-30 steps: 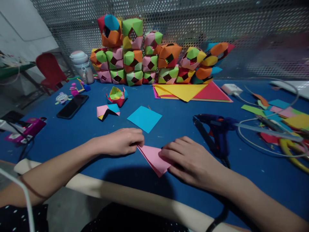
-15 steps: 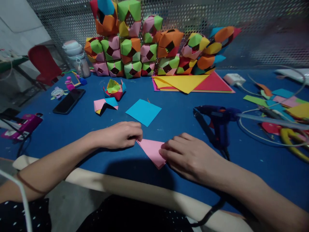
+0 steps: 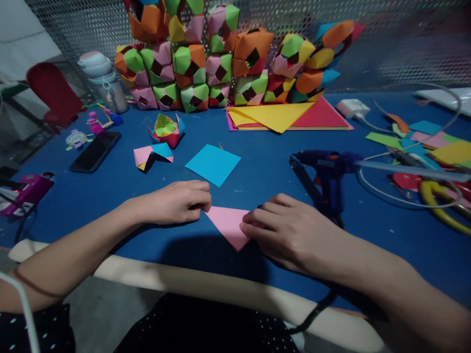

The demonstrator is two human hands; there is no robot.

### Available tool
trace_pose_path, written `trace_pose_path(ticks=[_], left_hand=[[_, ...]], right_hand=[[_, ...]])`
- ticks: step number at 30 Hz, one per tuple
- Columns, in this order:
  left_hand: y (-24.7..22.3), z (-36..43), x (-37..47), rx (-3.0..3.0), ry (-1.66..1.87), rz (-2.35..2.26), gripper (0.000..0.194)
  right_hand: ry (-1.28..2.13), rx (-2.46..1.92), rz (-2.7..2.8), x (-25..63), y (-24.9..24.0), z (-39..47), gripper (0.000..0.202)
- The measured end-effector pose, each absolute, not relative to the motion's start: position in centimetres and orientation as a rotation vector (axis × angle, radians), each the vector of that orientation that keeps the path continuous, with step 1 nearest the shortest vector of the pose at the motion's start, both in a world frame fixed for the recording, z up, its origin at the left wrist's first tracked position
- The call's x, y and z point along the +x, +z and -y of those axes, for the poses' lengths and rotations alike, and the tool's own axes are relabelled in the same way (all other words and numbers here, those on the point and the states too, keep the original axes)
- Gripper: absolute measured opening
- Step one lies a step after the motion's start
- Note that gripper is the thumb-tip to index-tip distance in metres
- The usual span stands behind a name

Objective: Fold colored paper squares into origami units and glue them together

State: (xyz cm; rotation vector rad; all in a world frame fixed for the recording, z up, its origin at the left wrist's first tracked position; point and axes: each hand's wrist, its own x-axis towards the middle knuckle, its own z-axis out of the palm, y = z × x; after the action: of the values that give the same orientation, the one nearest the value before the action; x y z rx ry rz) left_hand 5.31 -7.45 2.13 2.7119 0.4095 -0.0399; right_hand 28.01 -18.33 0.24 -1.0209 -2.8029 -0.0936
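Note:
A pink paper point(image 3: 228, 225), folded into a triangle, lies on the blue table in front of me, one point toward me. My left hand point(image 3: 189, 201) is closed, its fingertips pinching the triangle's left corner. At the right corner, my right hand point(image 3: 274, 225) presses with its fingers together and covers that end. Beyond my hands lies a flat blue paper square point(image 3: 213, 164). Left of the square sit a small folded pink and blue piece point(image 3: 152, 155) and a partly assembled multicoloured paper form point(image 3: 167, 130).
Stacked paper balls point(image 3: 191, 63) stand at the back, before yellow and red sheets point(image 3: 312, 115). A blue glue gun point(image 3: 331, 169), cables, yellow-handled scissors point(image 3: 437, 206) and paper scraps are right. A phone point(image 3: 95, 152), bottle point(image 3: 105, 81) and purple power strip point(image 3: 27, 193) are left.
The whole view has shifted slightly, so table items appear a little higher and further left. Both hands keep their places at the pink triangle, whose edges now look more closely aligned at the left corner.

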Motion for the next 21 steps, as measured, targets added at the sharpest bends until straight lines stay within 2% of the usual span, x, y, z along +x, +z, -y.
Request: trace_pose_path(ticks=[14,19,21], left_hand=[[2.4,7.9,5.4,2.758,-0.038,-0.463,0.016],[1.7,10.1,6.4,2.924,0.14,-0.585,0.027],[1.2,11.3,7.0,2.907,0.177,-0.427,0.021]], right_hand=[[-0.065,-1.079,2.796,27.8,0.4,18.7,0.021],[-0.055,-1.086,2.771,27.7,0.4,18.7,0.022],[-0.061,-1.084,2.749,27.7,0.4,18.7,0.021]])
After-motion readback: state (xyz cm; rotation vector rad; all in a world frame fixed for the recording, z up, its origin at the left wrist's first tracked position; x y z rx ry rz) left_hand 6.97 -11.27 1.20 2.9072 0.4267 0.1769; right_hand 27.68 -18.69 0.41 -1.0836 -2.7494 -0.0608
